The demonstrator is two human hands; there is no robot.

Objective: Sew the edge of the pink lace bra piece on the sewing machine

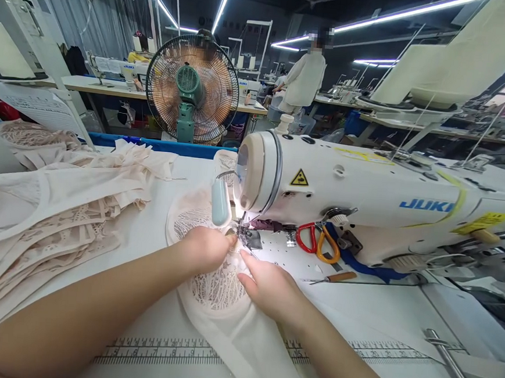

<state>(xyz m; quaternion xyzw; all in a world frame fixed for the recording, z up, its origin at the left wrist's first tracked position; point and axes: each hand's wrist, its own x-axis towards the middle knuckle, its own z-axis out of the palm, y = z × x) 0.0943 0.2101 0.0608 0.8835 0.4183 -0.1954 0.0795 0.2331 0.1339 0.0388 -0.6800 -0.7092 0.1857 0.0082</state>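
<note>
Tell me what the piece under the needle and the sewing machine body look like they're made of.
The piece under both hands looks like thin beige lace with a plain fabric edge: open patterned holes show the white table through it. The sewing machine body looks like painted metal, glossy off-white with hard reflections, though plastic covers can't be ruled out.

A lace piece [218,291] was laid on the table [378,315] before the sewing machine [366,192]. A fabric pile [58,209] was stacked to its left, scissors [318,243] were placed right, and a fan [193,88] was set behind.
</note>
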